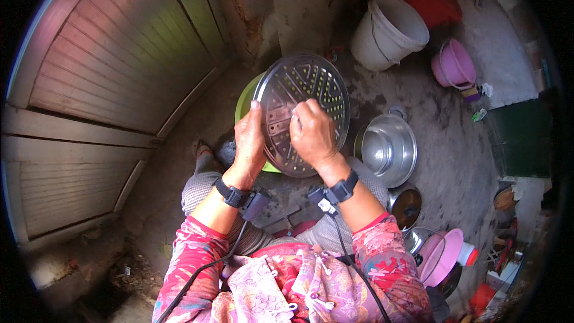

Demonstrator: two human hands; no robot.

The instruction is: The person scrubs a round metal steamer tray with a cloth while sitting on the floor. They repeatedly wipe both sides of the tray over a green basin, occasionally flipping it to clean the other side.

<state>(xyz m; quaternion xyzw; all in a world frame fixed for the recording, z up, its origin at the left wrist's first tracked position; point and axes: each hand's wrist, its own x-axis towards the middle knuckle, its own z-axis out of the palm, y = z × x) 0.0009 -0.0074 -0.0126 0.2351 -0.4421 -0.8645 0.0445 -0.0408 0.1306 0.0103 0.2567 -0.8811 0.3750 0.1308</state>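
Observation:
My left hand (251, 137) grips the near left rim of a round metal steamer tray (309, 83), with the thumb on the upper face. The tray is punched with rows of small holes and is tilted. Curled fingers of my right hand (313, 132) are over the tray's face, seemingly against it; whether they hold something small is hidden. Below the tray is a lime-green basin (244, 103), mostly covered by it. Green shows through many of the holes.
A white bucket (376, 40) and a pink bucket (453, 63) stand at the upper right. A metal pot (385, 150) lies to the right, with a round lid (406, 206) nearer me. Pink basin (441, 258) sits lower right. Panelled door (112, 63) is on the left.

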